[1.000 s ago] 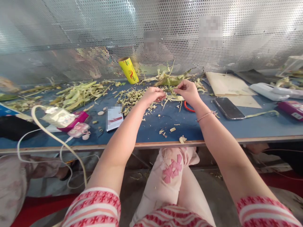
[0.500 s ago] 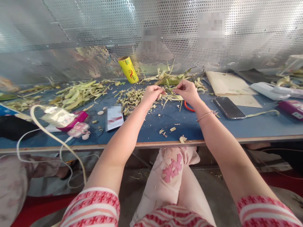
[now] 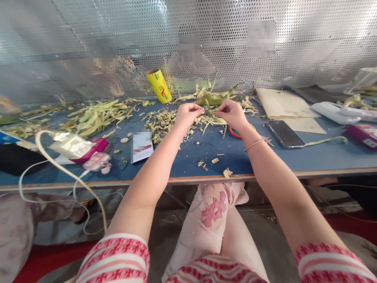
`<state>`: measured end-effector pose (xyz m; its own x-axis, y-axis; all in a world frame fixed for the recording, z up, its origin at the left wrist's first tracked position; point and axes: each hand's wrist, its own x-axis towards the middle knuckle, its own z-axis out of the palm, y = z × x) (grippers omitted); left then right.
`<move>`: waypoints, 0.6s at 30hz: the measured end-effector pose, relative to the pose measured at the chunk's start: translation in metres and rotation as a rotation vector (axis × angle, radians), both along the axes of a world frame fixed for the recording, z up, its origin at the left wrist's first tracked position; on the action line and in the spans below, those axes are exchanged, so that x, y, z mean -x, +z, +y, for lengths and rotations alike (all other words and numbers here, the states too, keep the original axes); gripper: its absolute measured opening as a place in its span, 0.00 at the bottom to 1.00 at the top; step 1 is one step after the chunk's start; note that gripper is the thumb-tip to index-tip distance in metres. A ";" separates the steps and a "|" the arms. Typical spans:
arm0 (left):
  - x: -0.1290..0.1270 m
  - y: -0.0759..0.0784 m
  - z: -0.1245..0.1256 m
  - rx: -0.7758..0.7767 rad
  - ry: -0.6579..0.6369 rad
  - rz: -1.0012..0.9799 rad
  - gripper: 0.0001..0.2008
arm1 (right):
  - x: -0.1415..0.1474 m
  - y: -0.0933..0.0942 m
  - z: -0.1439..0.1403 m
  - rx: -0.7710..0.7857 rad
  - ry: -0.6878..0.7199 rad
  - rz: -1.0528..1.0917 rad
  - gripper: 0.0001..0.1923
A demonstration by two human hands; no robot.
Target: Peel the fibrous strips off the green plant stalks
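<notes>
Over the blue table, my left hand point(image 3: 187, 114) is closed in a pinch, thumb against forefinger; whatever lies in it is too small to make out. Facing it a short way to the right, my right hand point(image 3: 231, 112) pinches a small greenish strip of dried plant point(image 3: 209, 111) whose free end points toward my left fingertips. Beneath and beside my left hand spreads a heap of short curled plant pieces point(image 3: 161, 122). Longer dry leaves point(image 3: 218, 97) lie just behind both hands. A red ring-shaped handle point(image 3: 235, 133) shows partly under my right wrist.
A yellow cardboard tube point(image 3: 159, 86) stands tilted near the perforated metal screen point(image 3: 218, 43). Left are a leaf pile point(image 3: 97, 116), a lit phone point(image 3: 142, 146) and a cabled charger point(image 3: 73, 146). A dark phone point(image 3: 285, 134) and beige card point(image 3: 285, 103) lie right.
Both hands stay in nearly the same place, still pinched close together. My left hand has shifted very slightly upward.
</notes>
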<state>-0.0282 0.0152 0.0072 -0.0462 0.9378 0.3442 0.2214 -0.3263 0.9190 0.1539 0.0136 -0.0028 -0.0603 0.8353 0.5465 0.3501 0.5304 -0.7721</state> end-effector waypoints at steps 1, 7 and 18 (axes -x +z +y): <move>0.000 0.000 0.000 -0.020 0.012 0.038 0.04 | 0.000 -0.001 0.001 0.001 0.004 0.001 0.15; -0.003 -0.001 0.000 0.060 -0.014 -0.001 0.05 | -0.001 -0.003 0.002 0.002 0.013 0.015 0.17; -0.004 -0.011 0.013 0.119 -0.151 0.043 0.06 | 0.000 -0.003 0.002 0.007 0.007 0.008 0.15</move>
<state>-0.0247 0.0285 -0.0036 0.1107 0.9671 0.2289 0.2180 -0.2483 0.9438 0.1535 0.0152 -0.0054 -0.0615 0.8386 0.5412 0.3404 0.5273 -0.7785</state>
